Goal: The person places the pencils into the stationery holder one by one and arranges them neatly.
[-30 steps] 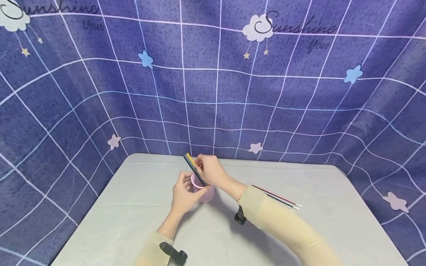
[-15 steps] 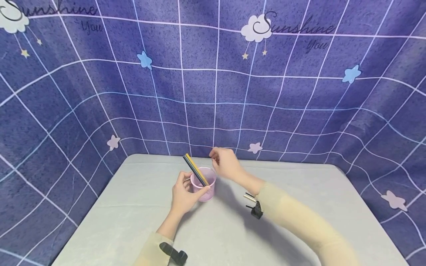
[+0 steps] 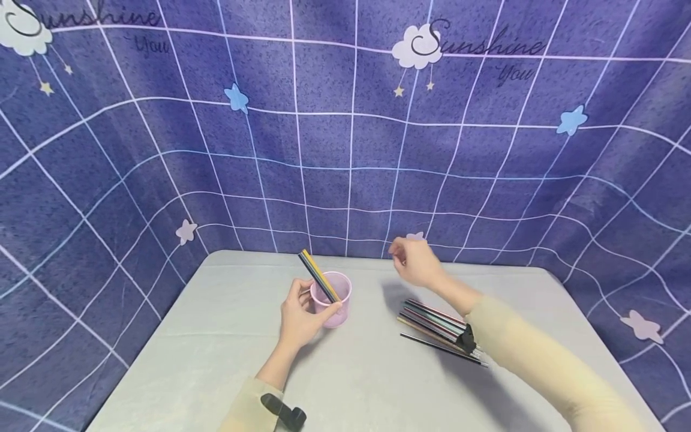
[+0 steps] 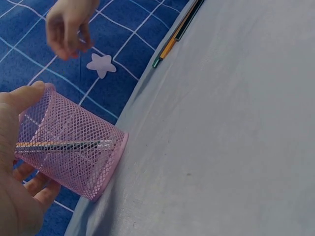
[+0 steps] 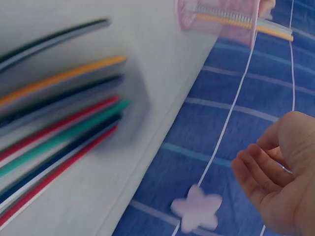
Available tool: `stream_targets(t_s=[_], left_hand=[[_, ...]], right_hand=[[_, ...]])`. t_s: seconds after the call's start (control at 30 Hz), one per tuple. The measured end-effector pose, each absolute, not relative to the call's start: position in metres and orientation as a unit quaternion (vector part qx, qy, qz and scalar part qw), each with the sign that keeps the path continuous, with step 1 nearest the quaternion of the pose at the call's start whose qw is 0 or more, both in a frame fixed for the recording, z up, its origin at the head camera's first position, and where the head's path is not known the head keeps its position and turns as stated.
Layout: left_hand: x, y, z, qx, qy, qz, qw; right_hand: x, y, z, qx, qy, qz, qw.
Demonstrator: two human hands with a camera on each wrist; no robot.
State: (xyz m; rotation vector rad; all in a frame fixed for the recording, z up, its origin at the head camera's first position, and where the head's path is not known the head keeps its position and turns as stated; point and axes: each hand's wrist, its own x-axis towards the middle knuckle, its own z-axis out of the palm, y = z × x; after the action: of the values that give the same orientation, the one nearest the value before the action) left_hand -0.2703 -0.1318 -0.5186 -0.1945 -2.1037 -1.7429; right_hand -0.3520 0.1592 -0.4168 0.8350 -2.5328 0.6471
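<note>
My left hand (image 3: 302,318) grips a pink mesh pencil cup (image 3: 336,320) upright on the table, thumb and fingers round its side. A few pencils (image 3: 318,274), yellow and dark, lean left inside the cup, and their lower ends show through the mesh in the left wrist view. Away to the cup's right, my right hand (image 3: 415,262) is held in the air, fingers loosely curled round nothing. Below that hand, several pencils (image 5: 64,78) lie side by side on the table: orange, red, green and dark ones in the right wrist view.
A pale cloth covers the table (image 3: 216,336). Behind and beside it hangs a blue-purple curtain (image 3: 324,186) with a grid, stars and clouds. One black pencil (image 3: 432,345) lies a little apart, nearest the front. Black wrist cameras (image 3: 283,412) are strapped to both sleeves.
My right hand has left the cup and moved rightward over the loose pencils, uncovering more of them. The left hand and the cup have stayed in place.
</note>
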Motion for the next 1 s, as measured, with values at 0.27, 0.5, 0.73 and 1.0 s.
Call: stream_targets(t_s=[0.27,0.5,0.73,1.0], left_hand=[[-0.269,-0.131,-0.516,-0.066,-0.758,-0.614,0.211],[-0.269,-0.130,-0.517,-0.068,-0.760,-0.613,0.206],[-0.270,-0.131,-0.518,-0.066,-0.761,-0.611,0.208],[-0.270,-0.131,-0.518,-0.065,-0.764,-0.608,0.205]], right_hand=[[-0.350,0.204,-0.429,0.282,-0.912,0.226,0.195],[-0.343,0.233,-0.443,0.273,-0.916,0.220,0.195],[-0.339,0.254,-0.450,0.262,-0.922,0.214,0.189],[-0.328,0.271,-0.467,0.274,-0.942,0.170,0.095]])
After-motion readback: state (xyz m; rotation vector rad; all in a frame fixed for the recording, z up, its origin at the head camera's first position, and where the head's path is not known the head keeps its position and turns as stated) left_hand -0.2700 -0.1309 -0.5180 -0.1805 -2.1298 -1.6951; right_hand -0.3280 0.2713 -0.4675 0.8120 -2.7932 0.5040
